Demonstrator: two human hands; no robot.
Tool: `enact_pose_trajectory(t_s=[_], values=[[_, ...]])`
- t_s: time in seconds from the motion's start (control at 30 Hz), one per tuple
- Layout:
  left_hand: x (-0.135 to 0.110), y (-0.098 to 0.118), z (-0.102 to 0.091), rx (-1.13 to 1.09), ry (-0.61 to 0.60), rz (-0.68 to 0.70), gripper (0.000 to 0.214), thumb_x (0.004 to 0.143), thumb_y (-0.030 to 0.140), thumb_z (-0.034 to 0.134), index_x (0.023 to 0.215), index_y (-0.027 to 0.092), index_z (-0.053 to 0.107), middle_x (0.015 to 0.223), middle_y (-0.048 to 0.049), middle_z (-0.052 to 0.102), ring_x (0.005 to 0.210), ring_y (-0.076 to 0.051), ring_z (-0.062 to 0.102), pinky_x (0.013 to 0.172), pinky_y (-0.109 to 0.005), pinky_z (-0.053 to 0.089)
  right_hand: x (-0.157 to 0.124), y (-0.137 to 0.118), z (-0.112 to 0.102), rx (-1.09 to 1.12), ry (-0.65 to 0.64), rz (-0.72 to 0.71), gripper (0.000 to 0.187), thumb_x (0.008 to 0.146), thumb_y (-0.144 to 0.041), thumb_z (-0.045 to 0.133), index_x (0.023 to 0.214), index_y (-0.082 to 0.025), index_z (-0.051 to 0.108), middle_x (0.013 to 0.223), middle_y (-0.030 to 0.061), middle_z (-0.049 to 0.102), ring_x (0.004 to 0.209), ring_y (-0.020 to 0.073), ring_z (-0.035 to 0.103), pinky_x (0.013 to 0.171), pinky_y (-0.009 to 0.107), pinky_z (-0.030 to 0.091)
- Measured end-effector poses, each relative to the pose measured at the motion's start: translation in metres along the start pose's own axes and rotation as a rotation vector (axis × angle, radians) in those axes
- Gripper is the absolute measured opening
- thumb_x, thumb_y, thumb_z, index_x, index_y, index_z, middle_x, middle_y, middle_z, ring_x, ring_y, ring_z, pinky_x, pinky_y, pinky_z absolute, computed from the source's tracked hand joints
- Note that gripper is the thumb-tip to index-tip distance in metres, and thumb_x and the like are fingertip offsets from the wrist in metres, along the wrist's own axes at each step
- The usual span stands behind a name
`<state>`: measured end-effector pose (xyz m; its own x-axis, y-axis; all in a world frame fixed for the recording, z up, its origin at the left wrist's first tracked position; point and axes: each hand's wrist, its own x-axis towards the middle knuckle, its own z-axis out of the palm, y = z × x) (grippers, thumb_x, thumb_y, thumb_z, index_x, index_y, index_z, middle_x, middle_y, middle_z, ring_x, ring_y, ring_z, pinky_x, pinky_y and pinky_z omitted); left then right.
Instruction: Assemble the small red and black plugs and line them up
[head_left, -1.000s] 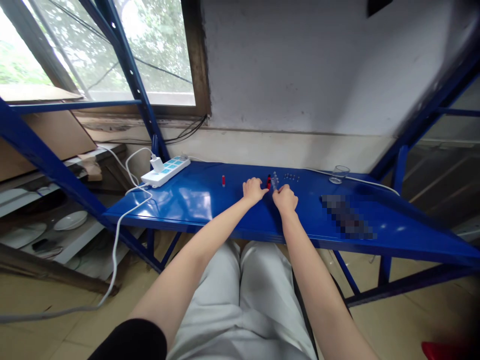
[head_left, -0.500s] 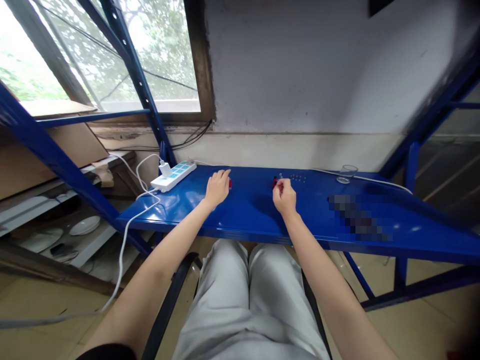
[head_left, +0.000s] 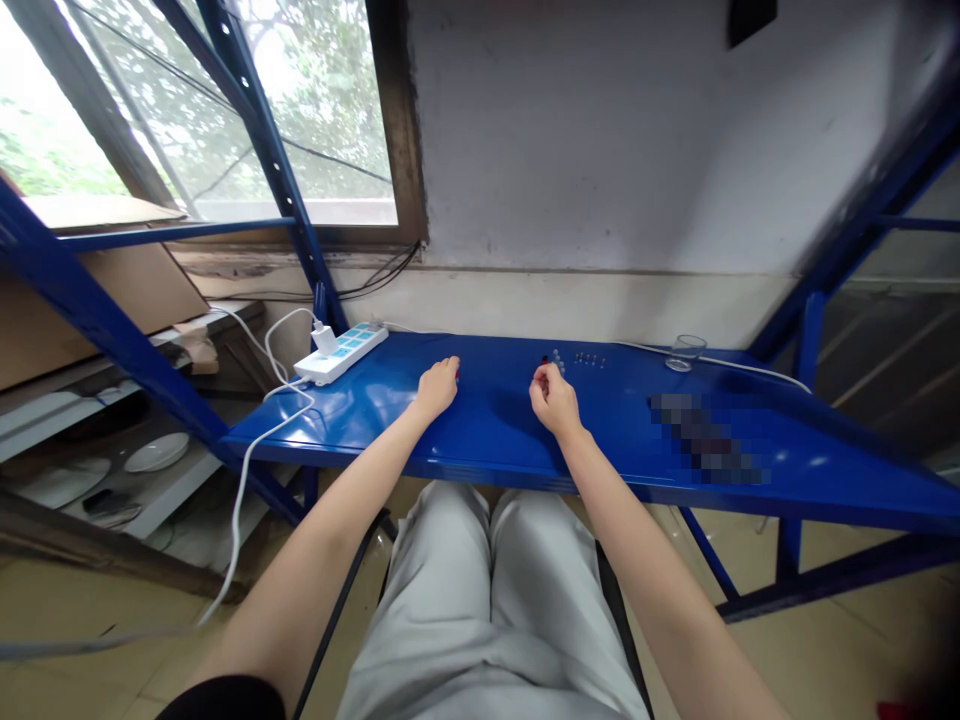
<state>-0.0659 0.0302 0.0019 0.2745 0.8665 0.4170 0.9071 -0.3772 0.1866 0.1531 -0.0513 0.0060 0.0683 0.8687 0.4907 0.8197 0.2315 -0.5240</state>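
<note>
On the left of the blue table, my left hand lies with its fingers curled over a small red object, most of which is hidden. My right hand, closed with thumb and fingers together, is over the middle of the table; whatever it pinches is too small to make out. Just beyond its fingertips, a small red and black object shows in part. Several small clear pieces are beside that object. To their right stand several tiny pin-like parts in rows.
A white power strip with a plugged-in charger lies at the table's left end. At the back right stands a clear glass cup, near a white cable. A blurred dark item rests on the right. Blue rack posts rise at both ends.
My left fingers, stretched out before, have curled in around the small red object. My right hand has shifted slightly left and nearer to me, its fingers still closed. The view has moved slightly.
</note>
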Motion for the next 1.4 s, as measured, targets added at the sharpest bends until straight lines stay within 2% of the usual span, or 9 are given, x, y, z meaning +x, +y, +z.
enact_pose_trajectory(t_s=[0.13,0.27,0.33,0.4,0.6,0.83,1.0,1.23,1.4], values=[[0.009,0.008,0.001,-0.291,0.052,-0.139,0.022,0.086,0.018,0.038,0.096,0.018,0.058,0.085,-0.0094,0.065,0.08,-0.02,0.06,0.071,-0.029,0.042,0.0,0.001,0.003,-0.001,-0.005,-0.016,0.02,0.083,-0.027,0.033,0.098,-0.021,0.045,0.078,0.0033,0.059,0.07,0.0165,0.056,0.067,0.025,0.039],[0.014,0.036,0.006,-0.879,0.218,-0.288,0.024,0.089,0.023,0.034,0.088,0.014,0.056,0.071,-0.006,0.065,0.057,-0.011,0.054,0.06,-0.023,0.043,0.001,-0.001,0.007,-0.001,-0.014,-0.074,0.02,0.084,-0.027,0.035,0.099,-0.021,0.046,0.08,0.0028,0.06,0.07,0.016,0.057,0.066,0.024,0.038],[0.011,0.051,0.011,-1.109,0.264,-0.294,0.024,0.09,0.025,0.034,0.089,0.013,0.055,0.073,-0.0067,0.066,0.053,-0.009,0.052,0.058,-0.022,0.043,0.001,-0.003,0.008,-0.002,-0.034,-0.092,0.021,0.087,-0.03,0.035,0.101,-0.021,0.047,0.081,0.0028,0.062,0.071,0.016,0.058,0.066,0.024,0.038],[0.005,0.062,0.017,-1.22,0.268,-0.256,0.022,0.089,0.026,0.038,0.09,0.013,0.055,0.073,-0.0067,0.066,0.054,-0.008,0.052,0.058,-0.021,0.043,0.002,-0.004,0.009,-0.011,-0.061,-0.083,0.024,0.09,-0.035,0.032,0.102,-0.021,0.048,0.083,0.0033,0.063,0.073,0.0164,0.059,0.065,0.024,0.038],[-0.011,0.068,0.026,-1.289,0.187,-0.154,0.018,0.087,0.025,0.043,0.092,0.013,0.055,0.076,-0.006,0.066,0.054,-0.007,0.054,0.061,-0.022,0.045,0.005,-0.003,0.012,-0.061,-0.134,-0.077,0.031,0.093,-0.041,0.028,0.104,-0.023,0.05,0.091,0.0042,0.065,0.077,0.0183,0.06,0.063,0.024,0.037],[-0.012,0.07,0.023,-1.297,0.049,-0.169,0.018,0.087,0.025,0.043,0.095,0.014,0.055,0.084,-0.0065,0.067,0.056,-0.007,0.056,0.054,-0.019,0.041,0.007,0.001,0.014,-0.11,-0.142,-0.037,0.033,0.093,-0.041,0.025,0.103,-0.022,0.05,0.086,0.0047,0.064,0.074,0.0193,0.06,0.059,0.024,0.034],[-0.012,0.07,0.023,-1.338,0.015,-0.139,0.015,0.086,0.022,0.045,0.093,0.014,0.055,0.081,-0.0058,0.066,0.054,-0.007,0.056,0.052,-0.019,0.04,0.007,0.003,0.014,-0.111,-0.155,-0.043,0.034,0.094,-0.041,0.022,0.101,-0.023,0.05,0.083,0.0039,0.064,0.073,0.0194,0.059,0.059,0.024,0.032],[-0.014,0.074,0.017,-1.327,-0.033,-0.197,0.017,0.087,0.025,0.044,0.093,0.014,0.055,0.082,-0.0068,0.068,0.051,-0.006,0.055,0.052,-0.02,0.04,0.007,0.002,0.015,-0.12,-0.147,-0.018,0.031,0.094,-0.038,0.026,0.101,-0.022,0.05,0.086,0.0054,0.064,0.075,0.0199,0.059,0.06,0.024,0.033],[-0.014,0.074,0.017,-1.34,-0.016,-0.211,0.017,0.088,0.025,0.043,0.094,0.013,0.055,0.081,-0.0069,0.068,0.05,-0.007,0.056,0.05,-0.019,0.04,0.006,0.003,0.015,-0.056,-0.116,-0.006,0.027,0.093,-0.038,0.03,0.105,-0.022,0.049,0.092,0.0057,0.064,0.079,0.02,0.06,0.064,0.025,0.037]])
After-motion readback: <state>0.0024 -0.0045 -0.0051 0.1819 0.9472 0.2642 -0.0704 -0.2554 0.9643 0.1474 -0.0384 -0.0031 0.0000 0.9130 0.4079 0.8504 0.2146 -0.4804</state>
